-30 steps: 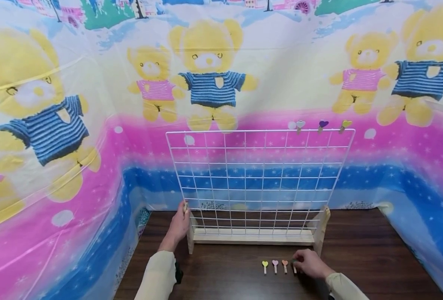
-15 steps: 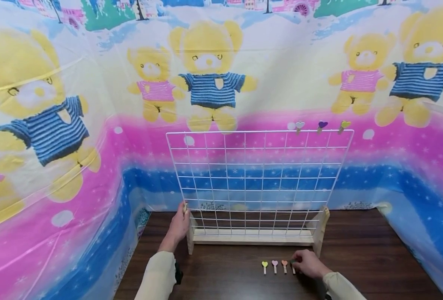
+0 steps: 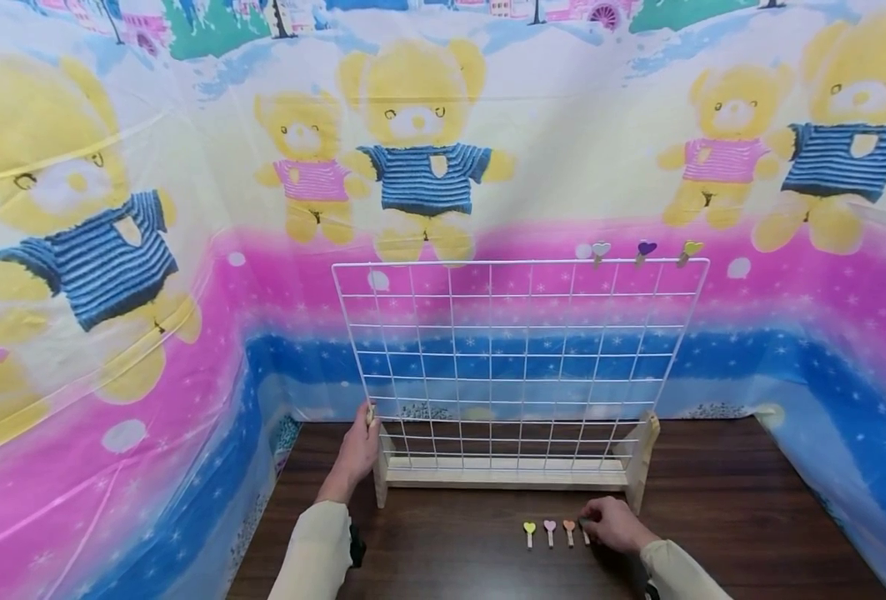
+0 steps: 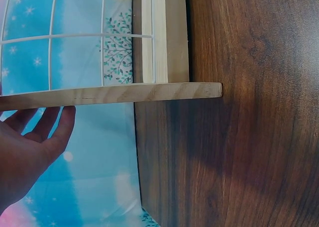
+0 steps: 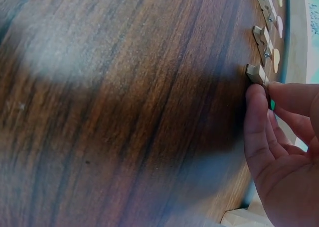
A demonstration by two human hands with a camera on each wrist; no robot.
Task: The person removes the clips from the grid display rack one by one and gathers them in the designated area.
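A white wire grid rack (image 3: 491,356) stands upright on wooden legs. My left hand (image 3: 357,446) grips the top of its left leg (image 4: 109,94); in the left wrist view the fingertips press against the wood, and the thumb is mostly hidden. At the rack's front right, my right hand (image 3: 615,523) pinches a small wooden clothespin (image 5: 256,73) between thumb and finger. A bit of green shows on this clothespin; the fingers cover most of its head. Left of it lie heart clothespins in a row: orange (image 3: 569,532), pink (image 3: 550,532) and yellow (image 3: 529,533).
Clipped to the rack's top rail, at the right, are a white heart clothespin (image 3: 600,251), a purple one (image 3: 645,251) and a yellow one (image 3: 690,251). The dark wooden table (image 3: 443,550) meets a bear-print cloth (image 3: 563,167) behind and at both sides.
My right hand has shifted slightly left with the green clothespin, which now sits closer to the orange one. The left hand keeps its place on the rack.
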